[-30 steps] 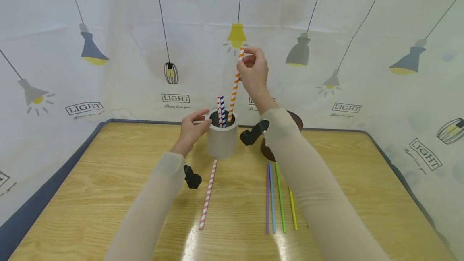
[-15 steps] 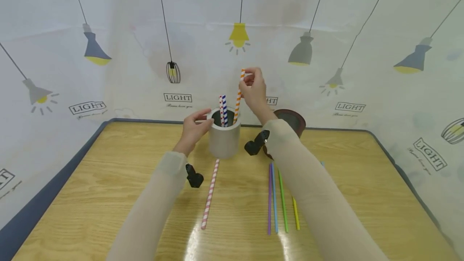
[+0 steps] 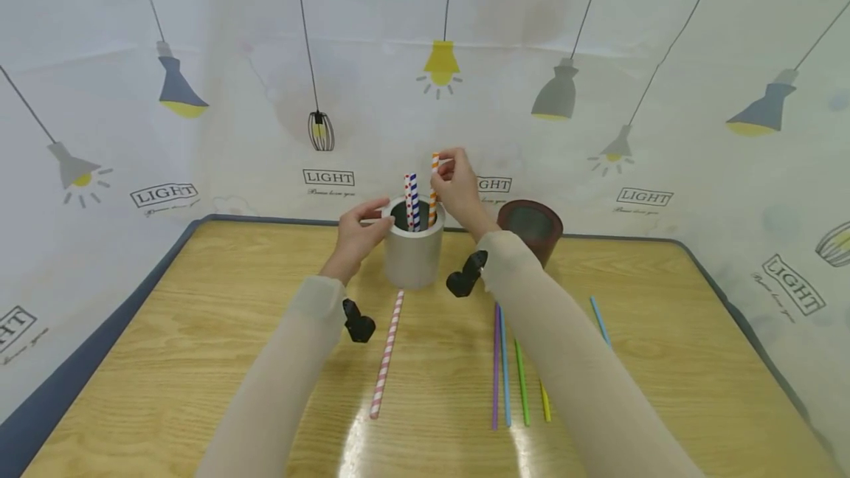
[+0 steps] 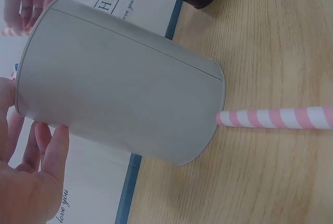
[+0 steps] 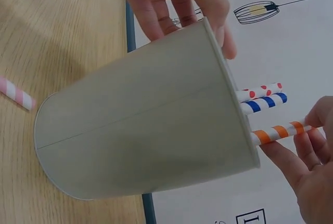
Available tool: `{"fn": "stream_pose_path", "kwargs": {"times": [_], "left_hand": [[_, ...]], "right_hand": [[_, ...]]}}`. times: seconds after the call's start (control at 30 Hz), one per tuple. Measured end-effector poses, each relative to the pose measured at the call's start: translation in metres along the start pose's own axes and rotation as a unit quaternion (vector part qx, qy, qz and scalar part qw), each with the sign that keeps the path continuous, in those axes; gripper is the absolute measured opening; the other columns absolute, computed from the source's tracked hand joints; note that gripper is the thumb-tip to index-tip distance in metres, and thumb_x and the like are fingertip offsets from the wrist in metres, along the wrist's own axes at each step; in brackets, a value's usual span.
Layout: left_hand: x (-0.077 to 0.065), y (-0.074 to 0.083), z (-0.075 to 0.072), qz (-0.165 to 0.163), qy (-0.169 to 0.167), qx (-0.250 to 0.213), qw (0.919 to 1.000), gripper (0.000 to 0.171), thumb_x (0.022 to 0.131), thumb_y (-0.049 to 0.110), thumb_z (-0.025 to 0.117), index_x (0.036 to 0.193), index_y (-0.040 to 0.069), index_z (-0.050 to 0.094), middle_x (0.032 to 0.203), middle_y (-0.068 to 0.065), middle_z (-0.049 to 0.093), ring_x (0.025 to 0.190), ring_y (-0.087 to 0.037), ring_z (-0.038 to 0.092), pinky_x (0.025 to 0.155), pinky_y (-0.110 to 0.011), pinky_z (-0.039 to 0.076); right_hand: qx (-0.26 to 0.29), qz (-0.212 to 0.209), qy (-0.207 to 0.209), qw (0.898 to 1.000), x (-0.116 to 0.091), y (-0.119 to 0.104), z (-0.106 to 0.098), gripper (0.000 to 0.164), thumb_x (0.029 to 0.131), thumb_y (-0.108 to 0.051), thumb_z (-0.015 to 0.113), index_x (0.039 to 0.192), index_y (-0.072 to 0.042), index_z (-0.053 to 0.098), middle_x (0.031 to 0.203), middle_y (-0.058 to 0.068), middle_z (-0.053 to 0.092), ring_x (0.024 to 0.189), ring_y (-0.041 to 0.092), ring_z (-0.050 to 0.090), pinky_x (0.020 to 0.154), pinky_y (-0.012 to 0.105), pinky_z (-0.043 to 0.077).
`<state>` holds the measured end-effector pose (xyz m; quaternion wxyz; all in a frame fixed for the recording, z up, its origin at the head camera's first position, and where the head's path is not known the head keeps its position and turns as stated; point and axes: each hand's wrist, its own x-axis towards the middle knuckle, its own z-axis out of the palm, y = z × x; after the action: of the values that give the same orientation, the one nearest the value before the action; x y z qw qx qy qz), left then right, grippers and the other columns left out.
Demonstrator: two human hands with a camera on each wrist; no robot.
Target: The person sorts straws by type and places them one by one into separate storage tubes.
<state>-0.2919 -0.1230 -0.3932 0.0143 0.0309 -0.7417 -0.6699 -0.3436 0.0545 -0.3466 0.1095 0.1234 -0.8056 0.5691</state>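
In the head view a light grey bucket (image 3: 413,264) stands upright near the back of the table. My left hand (image 3: 358,238) grips its left rim, thumb over the edge and fingers against the outer wall. My right hand (image 3: 460,186) pinches an orange-and-white striped paper straw (image 5: 270,134) near its top; the straw's lower end is inside the bucket. Also standing in the bucket are a red-dotted white straw (image 5: 260,91) and a blue-and-white striped straw (image 5: 265,103). A pink-and-white striped straw (image 3: 387,356) lies on the table before the bucket.
A dark brown bucket (image 3: 550,246) stands right of the grey one, partly behind my right sleeve. Purple (image 3: 496,375), light blue (image 3: 506,378), green (image 3: 522,389) and yellow (image 3: 547,406) thin straws lie at front right. Another blue straw (image 3: 600,321) lies past the sleeve.
My right hand has come down with the orange-striped straw, which now sits deeper in the grey bucket. My left hand stays at the rim.
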Motion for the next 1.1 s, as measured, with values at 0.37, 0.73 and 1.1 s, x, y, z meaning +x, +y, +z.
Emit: {"fn": "stream_pose_path", "kwargs": {"times": [0.37,0.73,1.1], "left_hand": [[0.0009,-0.001,0.0017,0.007,0.006,-0.003,1.0,0.042,0.083,0.011,0.064,0.124,0.01,0.058,0.114,-0.015,0.051,0.098,-0.025,0.054,0.079,-0.031,0.051],[-0.001,-0.0006,0.0006,0.007,0.001,-0.004,1.0,0.042,0.085,0.012,0.064,0.126,0.01,0.057,0.114,-0.015,0.049,0.099,-0.026,0.053,0.08,-0.034,0.051],[-0.0015,0.0001,0.0011,0.006,0.002,-0.006,1.0,0.041,0.085,0.012,0.063,0.126,0.009,0.056,0.114,-0.015,0.048,0.1,-0.026,0.053,0.081,-0.032,0.051]], "right_hand": [[-0.016,0.014,-0.026,0.999,-0.0002,0.0064,-0.0001,0.029,0.084,0.002,0.056,0.113,0.002,0.049,0.087,0.01,0.052,0.079,0.022,0.053,0.067,0.027,0.047],[-0.058,0.039,-0.049,0.996,-0.0046,0.0072,0.0052,0.028,0.083,-0.001,0.061,0.11,0.001,0.052,0.088,0.012,0.057,0.084,0.023,0.057,0.073,0.032,0.05],[-0.083,0.054,-0.041,0.994,-0.0065,0.0042,0.0075,0.027,0.081,-0.003,0.062,0.108,0.0,0.054,0.088,0.012,0.058,0.082,0.022,0.056,0.071,0.033,0.05]]}}
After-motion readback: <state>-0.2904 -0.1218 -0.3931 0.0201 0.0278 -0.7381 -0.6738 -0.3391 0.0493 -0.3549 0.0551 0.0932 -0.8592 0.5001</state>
